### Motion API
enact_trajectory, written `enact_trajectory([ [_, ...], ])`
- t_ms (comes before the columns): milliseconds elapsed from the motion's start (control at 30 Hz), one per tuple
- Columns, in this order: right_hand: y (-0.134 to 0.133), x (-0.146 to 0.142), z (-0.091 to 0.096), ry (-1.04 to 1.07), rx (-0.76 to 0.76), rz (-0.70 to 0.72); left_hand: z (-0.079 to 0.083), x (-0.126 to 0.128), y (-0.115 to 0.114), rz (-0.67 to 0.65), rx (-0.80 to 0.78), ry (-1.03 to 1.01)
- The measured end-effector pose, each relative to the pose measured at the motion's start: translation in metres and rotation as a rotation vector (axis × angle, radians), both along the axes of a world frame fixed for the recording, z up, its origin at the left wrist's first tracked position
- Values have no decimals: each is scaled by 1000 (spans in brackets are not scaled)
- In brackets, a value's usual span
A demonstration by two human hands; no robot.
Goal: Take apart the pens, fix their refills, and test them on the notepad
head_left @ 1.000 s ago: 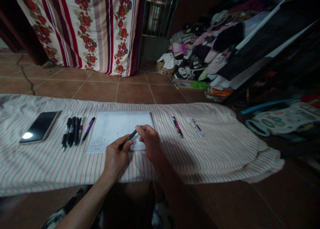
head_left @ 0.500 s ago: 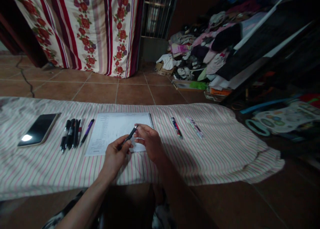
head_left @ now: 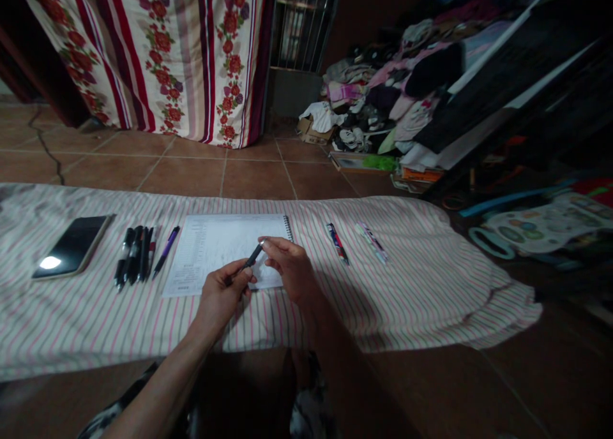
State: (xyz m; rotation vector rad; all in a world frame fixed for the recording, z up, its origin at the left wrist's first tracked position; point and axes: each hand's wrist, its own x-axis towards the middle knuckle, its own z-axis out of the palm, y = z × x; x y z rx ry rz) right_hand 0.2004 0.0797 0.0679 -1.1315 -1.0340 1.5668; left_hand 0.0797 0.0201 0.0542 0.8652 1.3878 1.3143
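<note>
The left hand [head_left: 223,292] is pinching the dark pen [head_left: 253,255] by its lower part between thumb and fingers. The right hand [head_left: 290,270] is curling its fingertips around the silvery upper end; whether they are squeezing it or only touching it, I cannot tell. The dark pen is slanting above the notebook [head_left: 225,235], over the half nearer its spiral-bound right edge. The notebook is lying by the middle of the striped cloth [head_left: 431,298], which is carrying everything here.

The step in hand seems to be two-handed work at the pen's silvery end, the left hand steadying and the right doing the finer handling. The next move, I judge, is calling for a firm left pinch and a light, aligned right touch, so that no small part is slipping away.

Toward the cloth's left end, the purple pen [head_left: 166,252], the black pens [head_left: 136,254] and the phone [head_left: 71,246] are lying in turn. Right of the notebook, the red-blue pen [head_left: 338,243] is lying nearer than the pastel pens [head_left: 372,242].
</note>
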Motion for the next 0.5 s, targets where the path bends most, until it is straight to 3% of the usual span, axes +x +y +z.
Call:
enact_trajectory([
  [233,1,-9,-8,-89,62,-79,-4,-2,0,57,54,215],
  [500,-5,-7,-2,78,10,50,1,-1,0,-8,21,93],
])
